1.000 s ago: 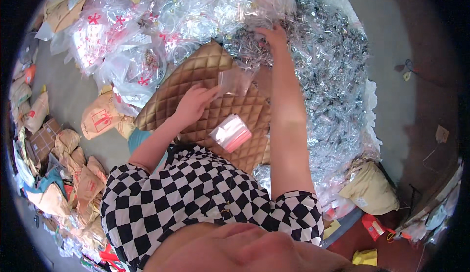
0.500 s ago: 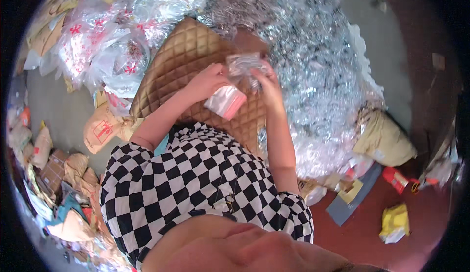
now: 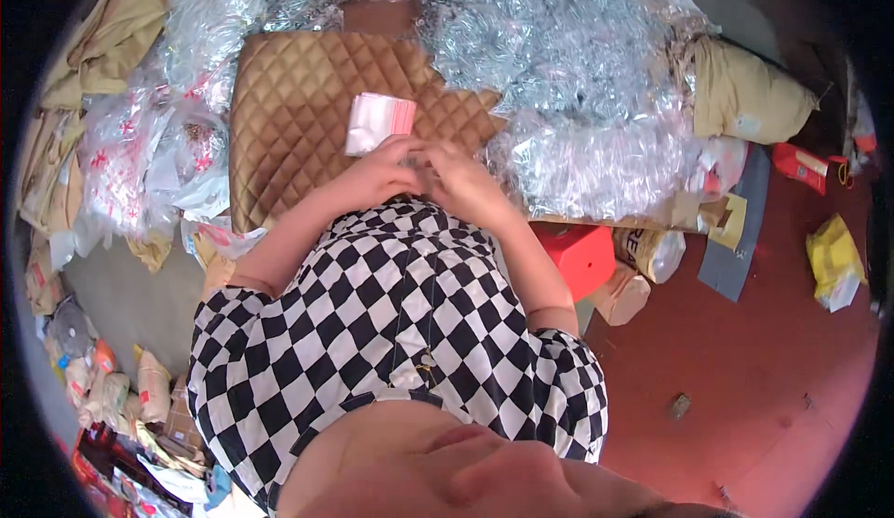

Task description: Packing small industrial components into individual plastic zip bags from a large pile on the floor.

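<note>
Close to my checked shirt, my left hand [image 3: 384, 171] and my right hand [image 3: 461, 181] meet with bent fingers. A small greyish bit shows between the fingertips; most of it is hidden, so its kind is unclear. Just beyond the left hand, a stack of small clear bags with pink-red edges [image 3: 377, 125] lies on the brown quilted mat [image 3: 289, 99]. The stack's near edge is partly covered by that hand.
Shiny clear plastic pieces [image 3: 559, 43] heap around the mat's far and right sides. Clear bags with red marks [image 3: 154, 155] lie left. At the right are a red stool [image 3: 585, 262], a tan sack [image 3: 750, 89] and a yellow bag [image 3: 835, 262] on the red floor.
Both hands have drawn in toward my body and come together. The clear, silvery packet that was in my right hand no longer shows plainly. The view has turned and shifted.
</note>
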`<control>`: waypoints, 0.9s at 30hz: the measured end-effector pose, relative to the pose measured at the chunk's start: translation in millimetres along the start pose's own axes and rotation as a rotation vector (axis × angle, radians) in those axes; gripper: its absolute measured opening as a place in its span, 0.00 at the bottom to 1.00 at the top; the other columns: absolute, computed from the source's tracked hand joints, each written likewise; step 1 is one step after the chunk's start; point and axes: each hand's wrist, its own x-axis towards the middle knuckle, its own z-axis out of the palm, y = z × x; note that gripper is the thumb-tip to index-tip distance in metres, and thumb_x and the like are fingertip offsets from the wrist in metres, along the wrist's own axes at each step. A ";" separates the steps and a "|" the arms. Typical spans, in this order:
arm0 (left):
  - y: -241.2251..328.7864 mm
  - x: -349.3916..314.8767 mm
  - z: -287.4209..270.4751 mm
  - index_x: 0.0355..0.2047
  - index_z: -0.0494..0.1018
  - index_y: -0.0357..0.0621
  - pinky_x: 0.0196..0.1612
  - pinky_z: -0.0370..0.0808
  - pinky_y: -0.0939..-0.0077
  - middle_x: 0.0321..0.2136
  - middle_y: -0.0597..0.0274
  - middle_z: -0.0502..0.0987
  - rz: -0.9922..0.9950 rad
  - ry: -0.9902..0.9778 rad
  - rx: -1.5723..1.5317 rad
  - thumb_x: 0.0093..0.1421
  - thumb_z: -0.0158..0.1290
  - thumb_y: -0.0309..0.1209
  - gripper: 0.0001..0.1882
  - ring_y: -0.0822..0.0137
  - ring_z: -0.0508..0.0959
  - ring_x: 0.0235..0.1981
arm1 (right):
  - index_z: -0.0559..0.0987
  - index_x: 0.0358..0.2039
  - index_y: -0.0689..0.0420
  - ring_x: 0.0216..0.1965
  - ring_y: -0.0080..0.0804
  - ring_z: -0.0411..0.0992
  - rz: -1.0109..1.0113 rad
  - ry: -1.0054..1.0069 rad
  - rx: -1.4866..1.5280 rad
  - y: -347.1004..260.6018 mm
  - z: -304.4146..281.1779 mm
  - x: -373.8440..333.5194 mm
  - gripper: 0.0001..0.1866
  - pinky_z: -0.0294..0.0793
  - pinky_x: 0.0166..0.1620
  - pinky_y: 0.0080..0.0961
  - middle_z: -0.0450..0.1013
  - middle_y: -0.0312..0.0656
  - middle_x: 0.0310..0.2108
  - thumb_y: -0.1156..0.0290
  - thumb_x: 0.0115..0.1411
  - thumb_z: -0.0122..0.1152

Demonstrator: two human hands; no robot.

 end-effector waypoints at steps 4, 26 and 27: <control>-35.2 9.3 -16.7 0.34 0.79 0.45 0.61 0.61 0.61 0.51 0.56 0.71 0.007 -0.029 -0.008 0.56 0.57 0.30 0.06 0.55 0.67 0.57 | 0.73 0.43 0.57 0.43 0.50 0.72 -0.076 -0.075 -0.119 -15.5 -17.7 7.4 0.16 0.71 0.46 0.36 0.73 0.51 0.41 0.74 0.52 0.59; -112.3 -51.0 20.6 0.24 0.73 0.44 0.36 0.74 0.60 0.26 0.57 0.74 -0.357 0.088 0.489 0.52 0.54 0.33 0.06 0.52 0.75 0.33 | 0.74 0.52 0.51 0.51 0.50 0.67 0.082 0.361 -0.866 151.9 -33.4 59.1 0.26 0.66 0.55 0.42 0.70 0.48 0.48 0.79 0.50 0.57; -103.1 -50.5 16.8 0.24 0.73 0.44 0.36 0.74 0.60 0.26 0.57 0.74 -0.377 0.107 0.488 0.52 0.54 0.33 0.06 0.52 0.75 0.33 | 0.76 0.49 0.52 0.50 0.49 0.68 0.146 0.324 -0.775 167.0 -42.5 60.6 0.22 0.66 0.54 0.41 0.72 0.47 0.46 0.79 0.52 0.57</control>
